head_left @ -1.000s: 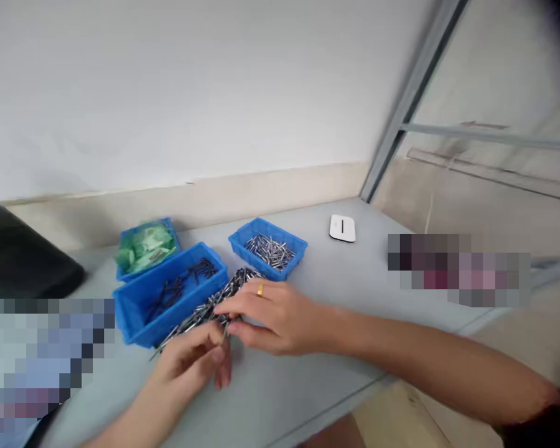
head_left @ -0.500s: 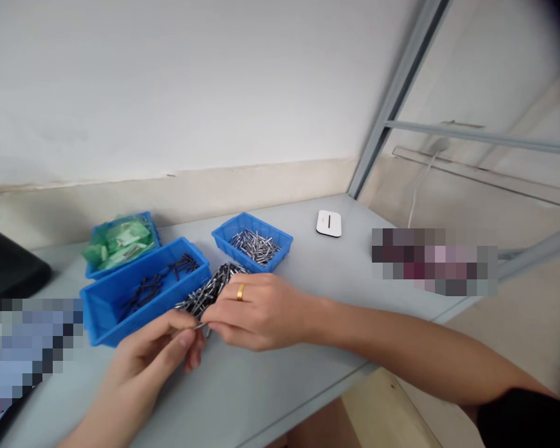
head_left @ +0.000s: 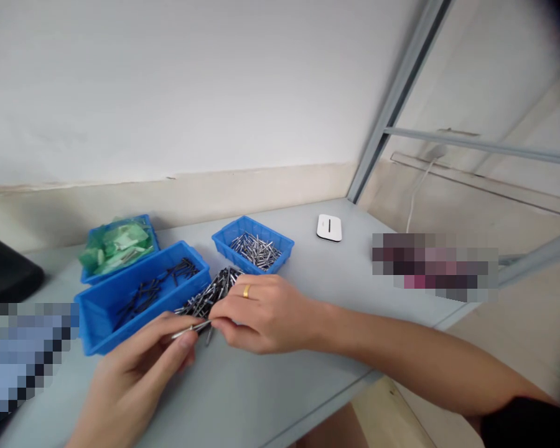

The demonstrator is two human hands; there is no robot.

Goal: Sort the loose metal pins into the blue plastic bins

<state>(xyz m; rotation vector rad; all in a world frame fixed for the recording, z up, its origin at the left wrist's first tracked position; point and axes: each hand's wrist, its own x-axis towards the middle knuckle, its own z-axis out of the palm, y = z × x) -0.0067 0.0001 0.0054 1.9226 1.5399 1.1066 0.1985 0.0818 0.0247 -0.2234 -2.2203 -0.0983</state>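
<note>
A thin silver metal pin (head_left: 182, 332) spans the gap between my two hands above the grey table. My left hand (head_left: 137, 367) pinches it between thumb and fingers. The fingertips of my right hand (head_left: 268, 314), which wears a gold ring, are closed at its right end. Just behind my hands lies a loose pile of dark and silver metal pins (head_left: 205, 300), partly hidden by the right hand. To the left stands a long blue bin (head_left: 91, 333) with dark pins in it. A smaller blue bin (head_left: 287, 249) behind the pile holds short silver pins.
Another blue bin (head_left: 153, 230) at the back left contains green plastic bags (head_left: 124, 242). A white square device (head_left: 329, 228) sits farther right. A metal frame post (head_left: 378, 143) rises at the table's back corner. Blurred-out items are at both sides.
My hands have drawn slightly apart, and more of the pin shows over my left fingers. Both hands remain closed near the pile. The view has shifted a little.
</note>
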